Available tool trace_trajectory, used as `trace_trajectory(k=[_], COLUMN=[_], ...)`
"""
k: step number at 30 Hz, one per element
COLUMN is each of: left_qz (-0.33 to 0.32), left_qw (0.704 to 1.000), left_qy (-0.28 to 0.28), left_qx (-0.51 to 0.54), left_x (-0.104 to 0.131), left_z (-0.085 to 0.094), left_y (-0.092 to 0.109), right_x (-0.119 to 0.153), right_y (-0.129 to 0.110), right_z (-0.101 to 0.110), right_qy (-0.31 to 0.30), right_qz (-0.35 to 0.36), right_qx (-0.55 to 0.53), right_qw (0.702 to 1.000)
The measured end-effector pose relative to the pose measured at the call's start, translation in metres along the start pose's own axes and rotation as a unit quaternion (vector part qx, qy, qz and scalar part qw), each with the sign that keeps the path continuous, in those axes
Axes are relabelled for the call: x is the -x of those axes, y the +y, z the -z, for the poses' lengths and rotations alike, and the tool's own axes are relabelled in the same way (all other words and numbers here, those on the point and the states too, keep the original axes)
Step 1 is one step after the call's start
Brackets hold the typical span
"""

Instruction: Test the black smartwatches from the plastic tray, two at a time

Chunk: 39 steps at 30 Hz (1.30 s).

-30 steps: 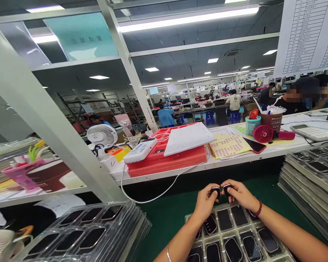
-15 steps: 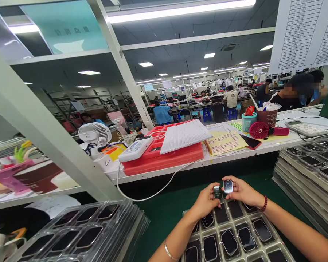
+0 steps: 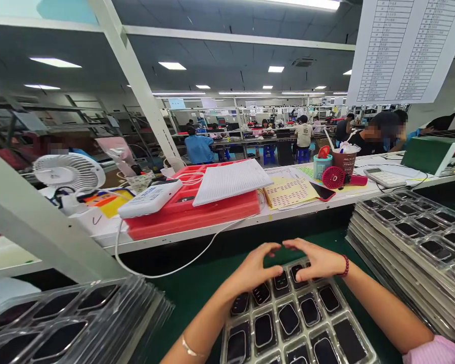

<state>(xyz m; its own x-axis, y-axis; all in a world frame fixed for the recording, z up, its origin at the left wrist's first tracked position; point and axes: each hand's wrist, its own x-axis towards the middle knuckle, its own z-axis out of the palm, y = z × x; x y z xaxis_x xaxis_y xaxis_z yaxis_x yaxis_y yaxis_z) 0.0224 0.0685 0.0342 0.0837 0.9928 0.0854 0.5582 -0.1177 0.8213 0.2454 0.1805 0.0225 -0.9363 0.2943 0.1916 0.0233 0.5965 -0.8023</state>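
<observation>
Two bare hands above one clear tray [image 3: 276, 323] on green surface, between two tray stacks, left [image 3: 136, 313] and right [image 3: 387, 253]. Left hand [image 3: 256, 268]: thumb and fingers wide apart, thumb tip at one screen. Right hand [image 3: 318, 260]: likewise wide, thumb at neighbouring screen; thumb contact, cannot tell. Dark screens [image 3: 263, 329]: rounded squares, glossy, pale-rimmed, one per filled pocket, some askew. One silver bangle [image 3: 189, 348], left wrist; one red bead bracelet [image 3: 346, 265], right wrist.
</observation>
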Motion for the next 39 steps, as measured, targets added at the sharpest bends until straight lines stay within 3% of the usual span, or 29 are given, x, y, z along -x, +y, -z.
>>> trace_trajectory(k=[4,7,9,13,20,31,36,39], left_qz=[-0.031,-0.063,-0.068,-0.066,-0.054,-0.075,-0.067,-0.093], left_qw=[0.965,0.940,0.930,0.930,0.941,0.946,0.968,0.969], left_qy=[0.086,0.153,0.194,0.232,0.219,0.209,0.174,0.182], left_qx=[0.247,0.299,0.304,0.278,0.250,0.235,0.168,0.137], left_x=[0.002,0.004,0.002,-0.006,-0.009,-0.003,0.000,0.001], left_z=[0.037,0.052,0.056,0.060,0.076,0.074,0.080,0.079], left_y=[0.048,0.080,0.091,0.092,0.097,0.101,0.112,0.115], right_x=[-0.013,-0.028,-0.040,-0.057,-0.055,-0.059,-0.061,-0.064], right_y=[-0.053,-0.084,-0.092,-0.088,-0.097,-0.101,-0.117,-0.126], right_z=[0.026,0.038,0.043,0.049,0.060,0.063,0.066,0.063], right_qy=[0.057,0.101,0.137,0.202,0.216,0.183,0.131,0.122], right_qz=[0.090,0.154,0.157,0.095,0.059,0.047,0.034,0.054], right_qx=[-0.255,-0.359,-0.376,-0.349,-0.363,-0.333,-0.285,-0.228], right_qw=[0.961,0.915,0.903,0.910,0.905,0.924,0.949,0.964])
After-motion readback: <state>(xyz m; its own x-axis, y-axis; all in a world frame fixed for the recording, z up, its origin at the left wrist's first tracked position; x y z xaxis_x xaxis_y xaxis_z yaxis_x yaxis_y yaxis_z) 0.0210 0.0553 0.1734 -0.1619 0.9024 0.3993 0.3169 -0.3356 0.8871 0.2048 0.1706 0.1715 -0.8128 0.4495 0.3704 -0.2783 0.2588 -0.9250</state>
